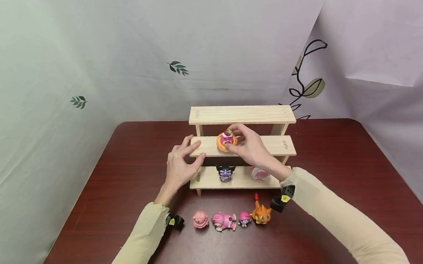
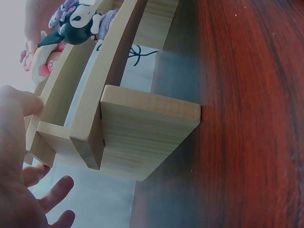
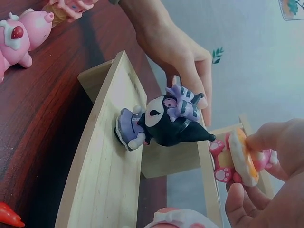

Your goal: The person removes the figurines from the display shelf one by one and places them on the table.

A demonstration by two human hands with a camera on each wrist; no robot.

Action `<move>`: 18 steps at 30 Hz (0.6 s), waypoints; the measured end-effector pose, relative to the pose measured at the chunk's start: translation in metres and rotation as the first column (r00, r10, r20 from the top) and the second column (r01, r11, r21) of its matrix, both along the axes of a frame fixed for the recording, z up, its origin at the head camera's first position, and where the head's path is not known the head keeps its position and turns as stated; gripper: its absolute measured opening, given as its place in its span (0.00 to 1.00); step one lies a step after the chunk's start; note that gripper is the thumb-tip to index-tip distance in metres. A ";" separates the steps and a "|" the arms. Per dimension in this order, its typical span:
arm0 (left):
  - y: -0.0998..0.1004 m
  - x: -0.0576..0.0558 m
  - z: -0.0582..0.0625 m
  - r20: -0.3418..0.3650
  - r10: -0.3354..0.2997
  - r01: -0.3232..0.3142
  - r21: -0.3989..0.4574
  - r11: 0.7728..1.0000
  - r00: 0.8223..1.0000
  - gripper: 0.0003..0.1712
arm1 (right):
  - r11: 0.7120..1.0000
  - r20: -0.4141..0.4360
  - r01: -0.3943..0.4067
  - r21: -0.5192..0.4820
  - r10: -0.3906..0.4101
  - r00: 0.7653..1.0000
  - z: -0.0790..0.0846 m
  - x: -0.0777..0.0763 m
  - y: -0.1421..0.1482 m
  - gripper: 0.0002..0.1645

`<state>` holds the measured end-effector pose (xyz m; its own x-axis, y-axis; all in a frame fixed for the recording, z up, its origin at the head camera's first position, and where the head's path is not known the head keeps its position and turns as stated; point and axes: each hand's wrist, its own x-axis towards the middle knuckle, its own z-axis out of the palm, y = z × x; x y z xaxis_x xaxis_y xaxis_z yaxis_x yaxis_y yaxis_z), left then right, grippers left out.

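strawberry-topped figurine (image 1: 227, 142) pinched at the middle board (image 1: 275, 144)

the figurine, with an orange ring about it, is at the centre of the head view; whether its weight rests on the board i cannot tell. the right hand (image 1: 250, 147) grasps it between thumb and fingers. left of centre, the left hand (image 1: 180, 164) grips the left end of the wooden shelf (image 1: 242, 114), thumb at the front edge. just below centre, the bottom board (image 1: 177, 182) carries a black-and-purple figure (image 1: 225, 174) and, farther right, a pink-and-white figure (image 1: 258, 174). in the lower centre, a round pink figure (image 1: 200, 220), a pink figure lying down (image 1: 223, 221), a small pink-topped figure (image 1: 244, 219) and an orange figure (image 1: 262, 214) line the dark red table (image 1: 126, 175). pale cloth (image 1: 234, 34) fills the upper frame.
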<state>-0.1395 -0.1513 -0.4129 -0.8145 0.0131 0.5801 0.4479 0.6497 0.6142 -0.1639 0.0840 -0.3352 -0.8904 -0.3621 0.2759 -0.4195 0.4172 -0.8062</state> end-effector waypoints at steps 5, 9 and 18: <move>0.000 0.000 0.000 0.010 0.001 -0.001 -0.001 1.000 1.000 0.23 | 1.000 -0.005 0.000 0.002 0.000 1.000 0.001 0.002 0.004 0.23; 0.000 0.000 0.000 0.005 0.000 0.000 -0.001 1.000 1.000 0.23 | 1.000 -0.003 0.006 0.001 -0.006 1.000 0.001 0.003 0.007 0.23; 0.000 0.001 0.000 0.006 -0.001 0.001 0.002 1.000 1.000 0.23 | 1.000 0.020 0.016 0.015 -0.016 1.000 0.006 0.008 0.016 0.23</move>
